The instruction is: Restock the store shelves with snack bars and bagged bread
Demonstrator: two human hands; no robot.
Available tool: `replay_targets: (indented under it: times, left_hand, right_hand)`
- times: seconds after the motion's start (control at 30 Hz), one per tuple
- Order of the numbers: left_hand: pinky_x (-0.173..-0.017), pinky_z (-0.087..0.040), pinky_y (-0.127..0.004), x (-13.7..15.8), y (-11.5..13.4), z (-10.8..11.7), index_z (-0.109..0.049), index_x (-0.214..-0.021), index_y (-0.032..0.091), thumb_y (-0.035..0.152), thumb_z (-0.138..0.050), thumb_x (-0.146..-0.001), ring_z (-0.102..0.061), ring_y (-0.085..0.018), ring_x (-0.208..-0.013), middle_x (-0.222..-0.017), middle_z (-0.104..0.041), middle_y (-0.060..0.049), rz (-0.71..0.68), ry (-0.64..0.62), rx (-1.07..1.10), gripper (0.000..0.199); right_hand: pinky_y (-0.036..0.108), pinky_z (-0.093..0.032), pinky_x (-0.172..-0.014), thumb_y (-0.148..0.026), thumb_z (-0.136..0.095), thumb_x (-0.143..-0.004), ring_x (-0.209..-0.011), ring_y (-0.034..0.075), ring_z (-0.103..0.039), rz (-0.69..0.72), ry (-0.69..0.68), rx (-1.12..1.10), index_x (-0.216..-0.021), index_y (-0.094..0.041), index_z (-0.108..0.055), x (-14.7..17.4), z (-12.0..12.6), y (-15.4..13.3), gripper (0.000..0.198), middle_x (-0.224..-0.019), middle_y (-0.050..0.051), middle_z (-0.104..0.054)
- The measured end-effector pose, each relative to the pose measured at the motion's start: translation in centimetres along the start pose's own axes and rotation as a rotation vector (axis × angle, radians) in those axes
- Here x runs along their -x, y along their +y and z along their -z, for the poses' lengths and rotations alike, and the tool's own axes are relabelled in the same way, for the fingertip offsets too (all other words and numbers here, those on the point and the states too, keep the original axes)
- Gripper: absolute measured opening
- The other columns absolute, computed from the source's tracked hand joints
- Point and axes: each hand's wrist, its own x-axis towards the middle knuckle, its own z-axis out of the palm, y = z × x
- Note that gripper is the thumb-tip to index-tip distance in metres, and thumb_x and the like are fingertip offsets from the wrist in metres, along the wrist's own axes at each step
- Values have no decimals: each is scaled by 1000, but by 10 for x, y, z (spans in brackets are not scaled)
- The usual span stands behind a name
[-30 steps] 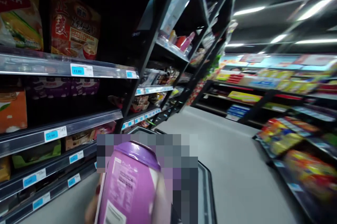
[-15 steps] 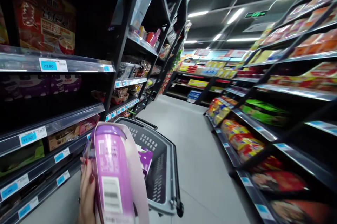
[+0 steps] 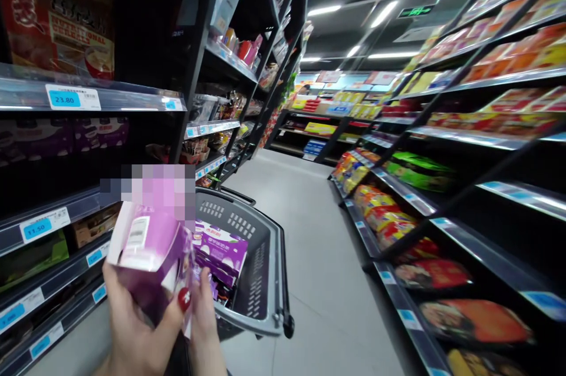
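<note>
The left hand (image 3: 137, 329) and right hand (image 3: 204, 323) grip 1 pink-purple pack (image 3: 152, 246), and at its 3 o'clock a gray basket (image 3: 264, 258) has a purple box (image 3: 225, 246) inside.

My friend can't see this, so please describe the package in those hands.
Start at the big grey basket. Just left of it in the picture, the purple package sits between the left hand and right hand. Unlike the purple pack in the basket and the shelved packs, it's handheld and shows a white label.
</note>
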Motion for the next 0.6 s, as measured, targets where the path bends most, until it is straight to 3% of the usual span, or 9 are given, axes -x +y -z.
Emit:
replay_targets:
  times: [0.07,0.17,0.3,0.4,0.5,0.6]
  left_hand:
    - [-77,-56,-28,3,-9,4,-28,-131,17,29,-76,-66,-65,-25,-98,-116,-59,-16,-9,5,90,82]
    - [-84,-54,-30,-7,-26,4,-25,-134,16,33,-77,-66,-65,-24,-101,-115,-63,-15,134,-104,168,87]
    - [-95,-46,-34,-38,-58,0,-18,-139,16,36,-70,-73,-53,-25,-118,-133,-51,-18,352,-457,173,87]
    - [-92,-45,-40,-50,-78,8,-12,-142,15,34,-65,-74,-52,-27,-117,-140,-41,-22,437,-611,-40,88]
    - [-92,-43,-40,-46,-94,33,-32,-135,14,30,-61,-77,-55,-26,-111,-127,-54,-20,441,-754,-219,66]
    - [-90,-44,-38,-35,-120,72,-47,-125,15,33,-61,-78,-59,-25,-104,-113,-64,-16,499,-799,-298,52]
  right_hand:
    - [43,-56,-78,-63,-61,-71,-82,25,-70,-98,113,-130,-89,-24,-68,2,19,-19,44,-86,3,-75]
    - [45,-56,-76,-44,-81,-53,-74,27,-70,-122,327,-210,-82,-21,-65,3,45,-61,40,-72,2,-74]
    - [41,-57,-69,-36,-82,-46,-66,24,-68,158,510,52,-94,-22,-59,-12,76,-130,55,-69,-1,-70]
    - [37,-57,-64,-38,-77,-49,-59,20,-64,221,697,369,-97,-22,-55,-38,104,-169,56,-72,-1,-67]
    - [37,-56,-71,-42,-72,-55,-77,24,-66,141,890,704,-106,-19,-51,-72,132,-182,60,-92,7,-67]
    - [42,-47,-93,-42,-78,-51,-107,32,-58,92,1014,873,-119,-15,-43,-107,151,-170,81,-121,18,-57]
